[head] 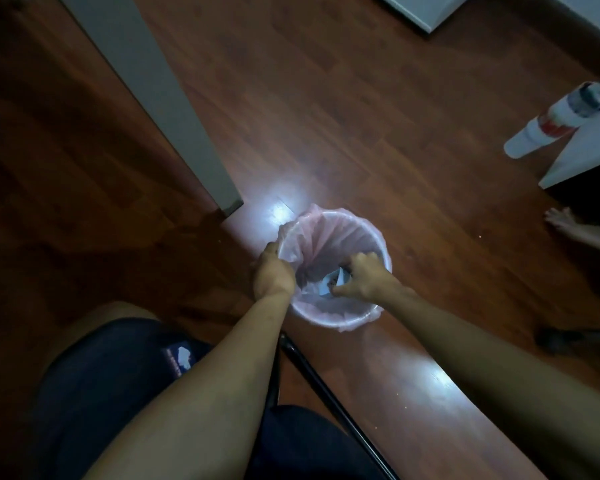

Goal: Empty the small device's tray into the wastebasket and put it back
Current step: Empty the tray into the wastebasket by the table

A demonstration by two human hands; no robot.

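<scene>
While my left hand (273, 271) grips the wastebasket (336, 315) rim, my right hand (359, 278) pinches what seems the tray (333, 280) over it, mid-emptying; next, carry it back to its device.

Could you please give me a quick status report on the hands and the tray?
Left hand gripping wastebasket rim. Right hand holding small tray inside the pink liner. Nothing in the way.

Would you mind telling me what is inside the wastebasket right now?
The wastebasket holds a pinkish liner bag. The right hand reaches in, gripping a small pale object; the left hand holds the rim. The hand covers most of that object, and the bottom is hidden.
</scene>
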